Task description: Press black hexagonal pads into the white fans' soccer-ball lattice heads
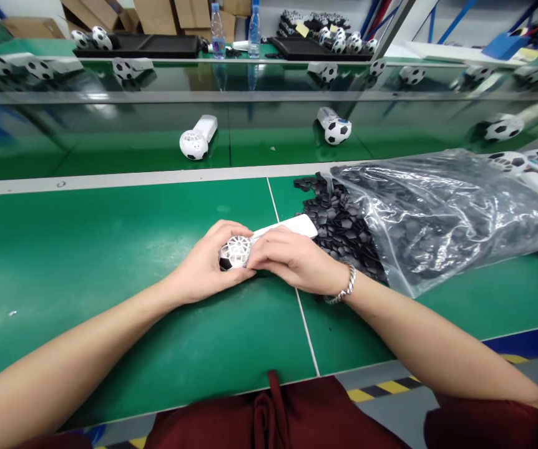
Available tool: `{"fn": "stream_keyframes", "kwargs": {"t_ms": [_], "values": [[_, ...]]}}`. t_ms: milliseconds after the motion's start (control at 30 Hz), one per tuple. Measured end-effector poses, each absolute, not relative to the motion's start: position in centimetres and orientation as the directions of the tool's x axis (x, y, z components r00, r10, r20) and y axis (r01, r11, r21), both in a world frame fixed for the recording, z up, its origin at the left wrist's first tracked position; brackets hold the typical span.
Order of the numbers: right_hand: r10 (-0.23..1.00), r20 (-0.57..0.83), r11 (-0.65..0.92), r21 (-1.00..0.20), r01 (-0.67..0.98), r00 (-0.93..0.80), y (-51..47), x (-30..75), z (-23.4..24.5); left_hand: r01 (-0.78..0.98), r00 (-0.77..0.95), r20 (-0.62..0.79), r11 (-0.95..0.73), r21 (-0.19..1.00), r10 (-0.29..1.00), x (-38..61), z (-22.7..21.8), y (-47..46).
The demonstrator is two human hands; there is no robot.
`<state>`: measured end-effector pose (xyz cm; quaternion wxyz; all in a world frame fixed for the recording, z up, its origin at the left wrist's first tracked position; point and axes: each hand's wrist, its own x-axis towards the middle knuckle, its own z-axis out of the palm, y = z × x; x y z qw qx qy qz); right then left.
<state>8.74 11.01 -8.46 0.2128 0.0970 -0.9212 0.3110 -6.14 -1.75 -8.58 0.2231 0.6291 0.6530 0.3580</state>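
Note:
A white handheld fan [269, 240] with a soccer-ball head lies across the green bench mat [110, 249]. Its head [234, 252] is a white lattice with black patches, partly covered by my hands. My left hand [206, 259] wraps around the head from the left. My right hand [290, 259] lies over the joint of head and flat white handle [292, 224], with its fingers reaching the head. Just beyond my right hand is a pile of black hexagonal pieces [339, 221], spilling from a clear plastic bag [444, 224].
Finished soccer-ball fans [196, 138] stand along a raised glass shelf [269, 81] beyond the mat. Further back are black trays [138, 45], water bottles [217, 34] and cardboard boxes [156, 15]. More fans lie at the right, behind the bag.

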Motion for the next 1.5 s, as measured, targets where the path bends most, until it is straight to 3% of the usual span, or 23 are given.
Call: {"fn": "stream_keyframes", "kwargs": {"t_ms": [133,367,467,700,1067,1200,1267,1333,1400,1500], "values": [[-0.061,0.485,0.798,-0.501,-0.334,-0.872,11.1,8.5,-8.8,0.667,-0.103,0.172,-0.06,0.742,0.98,-5.9,-8.6,-1.7],[0.158,0.504,0.794,-0.576,-0.194,-0.849,11.3,7.8,-9.7,0.687,-0.11,0.191,-0.065,0.724,0.975,-5.6,-8.8,-1.7],[0.149,0.472,0.814,-0.558,-0.164,-0.869,11.6,7.6,-9.7,0.704,-0.1,0.228,-0.093,0.704,0.969,-5.6,-9.1,-1.9],[-0.01,0.418,0.797,-0.545,-0.259,-0.908,12.4,8.2,-9.5,0.698,-0.06,0.248,-0.137,0.703,0.967,-5.9,-9.5,-1.9],[0.172,0.299,0.791,-0.61,-0.05,-0.939,11.4,7.8,-8.8,0.724,-0.133,0.261,-0.086,0.684,0.956,-5.1,-9.5,-1.8],[0.202,0.317,0.787,-0.616,-0.04,-0.927,11.5,8.3,-8.0,0.725,-0.132,0.25,-0.078,0.685,0.959,-5.1,-8.7,-2.2],[0.284,0.348,0.82,-0.57,0.039,-0.893,12.2,9.2,-7.3,0.737,-0.151,0.246,-0.057,0.674,0.958,-6.4,-8.1,-2.1],[0.415,0.326,0.856,-0.457,0.243,-0.849,13.0,10.2,-6.5,0.752,-0.253,0.254,0.025,0.659,0.933,-9.0,-7.7,-1.5],[0.523,0.238,0.843,-0.286,0.455,-0.819,13.6,11.2,-6.1,0.741,-0.423,0.252,0.172,0.649,0.87,-12.7,-7.6,0.1],[0.574,0.088,0.818,-0.098,0.566,-0.814,14.2,11.8,-6.4,0.785,-0.542,0.287,0.355,0.508,0.79,-18.8,-7.9,4.0]]}}
